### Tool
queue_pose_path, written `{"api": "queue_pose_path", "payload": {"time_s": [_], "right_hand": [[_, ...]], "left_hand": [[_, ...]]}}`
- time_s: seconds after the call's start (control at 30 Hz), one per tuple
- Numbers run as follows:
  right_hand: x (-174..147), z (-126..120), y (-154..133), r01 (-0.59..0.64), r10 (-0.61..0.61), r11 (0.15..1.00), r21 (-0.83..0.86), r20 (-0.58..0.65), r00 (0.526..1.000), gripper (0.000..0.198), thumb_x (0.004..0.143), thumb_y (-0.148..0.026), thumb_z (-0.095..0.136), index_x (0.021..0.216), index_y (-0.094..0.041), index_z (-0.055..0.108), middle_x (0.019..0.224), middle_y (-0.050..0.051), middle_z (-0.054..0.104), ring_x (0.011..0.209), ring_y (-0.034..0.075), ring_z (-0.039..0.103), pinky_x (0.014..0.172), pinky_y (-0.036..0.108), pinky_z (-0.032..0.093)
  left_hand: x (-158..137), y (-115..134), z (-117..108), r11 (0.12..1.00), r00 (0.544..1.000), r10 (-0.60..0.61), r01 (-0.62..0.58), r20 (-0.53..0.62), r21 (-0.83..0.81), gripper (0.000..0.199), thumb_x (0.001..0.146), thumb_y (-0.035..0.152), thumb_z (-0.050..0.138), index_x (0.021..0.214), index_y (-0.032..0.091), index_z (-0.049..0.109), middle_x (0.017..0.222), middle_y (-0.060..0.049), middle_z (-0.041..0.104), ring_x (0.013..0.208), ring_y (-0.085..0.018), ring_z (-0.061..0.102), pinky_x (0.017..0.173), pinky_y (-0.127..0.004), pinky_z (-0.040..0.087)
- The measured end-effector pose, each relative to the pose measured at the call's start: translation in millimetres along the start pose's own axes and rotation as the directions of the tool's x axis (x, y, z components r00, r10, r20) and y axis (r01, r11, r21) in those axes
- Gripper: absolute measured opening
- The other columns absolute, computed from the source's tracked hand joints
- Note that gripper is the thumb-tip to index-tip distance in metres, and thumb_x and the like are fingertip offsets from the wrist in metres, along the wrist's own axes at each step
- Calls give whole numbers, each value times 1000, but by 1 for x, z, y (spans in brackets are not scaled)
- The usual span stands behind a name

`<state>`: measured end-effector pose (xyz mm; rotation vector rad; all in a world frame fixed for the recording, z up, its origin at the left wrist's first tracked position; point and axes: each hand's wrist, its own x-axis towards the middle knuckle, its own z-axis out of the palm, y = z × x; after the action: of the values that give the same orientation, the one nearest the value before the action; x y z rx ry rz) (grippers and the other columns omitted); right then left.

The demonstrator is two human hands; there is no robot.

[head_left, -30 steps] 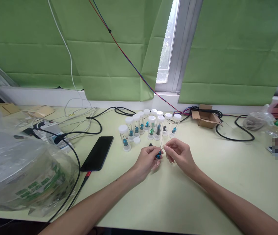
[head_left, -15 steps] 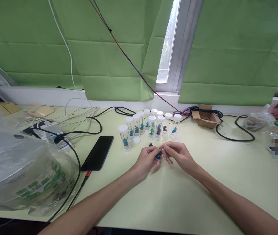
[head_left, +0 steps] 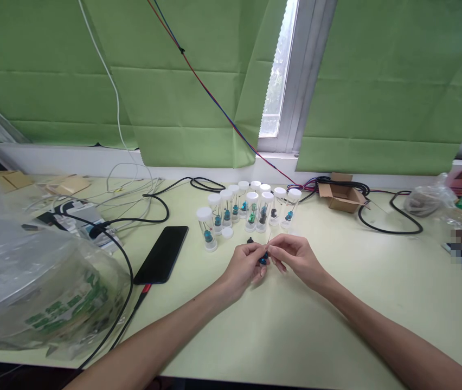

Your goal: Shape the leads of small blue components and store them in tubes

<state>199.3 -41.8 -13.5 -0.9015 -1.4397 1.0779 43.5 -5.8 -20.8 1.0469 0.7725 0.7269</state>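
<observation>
My left hand [head_left: 241, 266] is closed around a small shiny blue part [head_left: 263, 260], which shows partly below its fingertips. Right beside it, my right hand [head_left: 296, 255] pinches a thin pale rod [head_left: 269, 236] whose upper end sticks out above the fingers. The fingertips of both hands meet, hiding where rod and blue part come together. Just beyond the left hand lies a small black piece [head_left: 250, 240]. A loose white cap [head_left: 227, 233] rests near the clear white-capped tubes [head_left: 251, 212], several of which stand upright with blue, green or dark pieces inside.
A black phone [head_left: 161, 254] lies left of my hands, with a cable plugged in. Farther left, a large clear plastic bag [head_left: 52, 281] bulges over the table. At the back are black cables [head_left: 161, 208] and an open cardboard box [head_left: 341, 197]. Another plastic bag [head_left: 428, 197] sits at right.
My right fingertips have moved slightly down and left, closer to my left fingertips and the blue part. The tubes and the other things have stayed put.
</observation>
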Motion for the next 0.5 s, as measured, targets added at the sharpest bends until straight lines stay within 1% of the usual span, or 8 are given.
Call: {"api": "queue_pose_path", "payload": {"time_s": [0.1, 0.27, 0.4, 0.5], "right_hand": [[0, 1, 0, -1, 1, 1000, -18, -19, 1000, 23, 86, -38, 67, 80, -16, 66, 57, -3, 55, 46, 9, 46, 44, 24, 37], [-1, 3, -1, -7, 4, 999, -43, -55, 998, 26, 84, -40, 70, 74, -16, 64, 56, -3, 55, 45, 9, 47, 43, 23, 38], [-1, 3, 1, -10, 7, 998, -55, -66, 998, 29, 82, -40, 72, 68, -17, 60, 52, -4, 53, 45, 9, 46, 44, 23, 37], [-2, 2, 3, -11, 6, 997, -70, -72, 997, 32, 82, -41, 71, 66, -18, 57, 50, -4, 52, 44, 9, 46, 45, 24, 37]], "left_hand": [[0, 0, 1, 1000, 1000, -4, 4, -5, 16, 32, 77, 41, 72, 69, 13, 58, 62, 1, 57, 36, -4, 43, 33, -19, 20], [1, -4, -1, 998, 1000, 24, -25, 10, 53, 33, 78, 43, 70, 70, 13, 59, 61, -1, 58, 35, -5, 43, 33, -20, 23], [2, -6, -2, 996, 1000, 29, -29, 9, 87, 36, 78, 47, 69, 70, 14, 59, 57, 0, 57, 34, -5, 41, 33, -20, 22], [2, -8, -3, 992, 999, 39, -42, 30, 118, 37, 81, 49, 66, 70, 15, 58, 50, 2, 53, 32, -5, 38, 33, -20, 21]]}}
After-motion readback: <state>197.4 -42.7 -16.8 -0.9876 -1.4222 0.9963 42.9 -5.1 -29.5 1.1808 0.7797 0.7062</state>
